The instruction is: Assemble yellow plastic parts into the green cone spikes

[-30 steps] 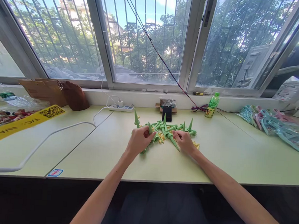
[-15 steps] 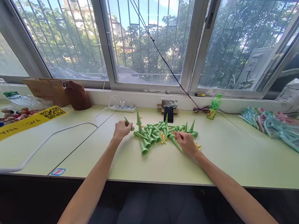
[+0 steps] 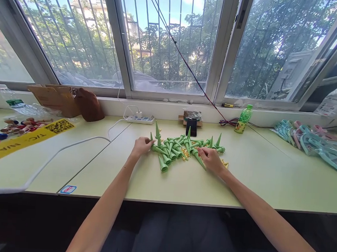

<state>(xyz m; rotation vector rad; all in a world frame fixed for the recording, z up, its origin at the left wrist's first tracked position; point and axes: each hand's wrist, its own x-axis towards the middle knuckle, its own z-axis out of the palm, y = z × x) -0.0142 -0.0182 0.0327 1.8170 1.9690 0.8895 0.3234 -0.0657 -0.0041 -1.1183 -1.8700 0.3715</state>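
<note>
Green plastic cone-shaped spikes [image 3: 171, 146] lie in a loose pile, with several standing point up. My left hand [image 3: 141, 146] is at the pile's left end, its fingers closed on a green cone spike [image 3: 152, 136] whose tip points up. Just right of it stands a taller upright green spike [image 3: 157, 133]. My right hand [image 3: 211, 159] is at the pile's right side, thumb and fingers pinched together beside a lying green spike [image 3: 199, 158]. What that pinch holds, if anything, is hidden. Small yellow pieces [image 3: 185, 155] are scattered among the spikes, some beside my right hand.
Behind the pile are a black phone [image 3: 191, 127], a small box [image 3: 183, 120] and a white power strip [image 3: 142, 119]. A green bottle [image 3: 243, 120] stands right of them. Pastel slippers in plastic [image 3: 307, 140] lie far right; a white cable [image 3: 67, 147] crosses the left side.
My left hand has moved right with the green cone spike, which has gone from tilted to upright beside the standing one. My right hand stays pinched in nearly the same place.
</note>
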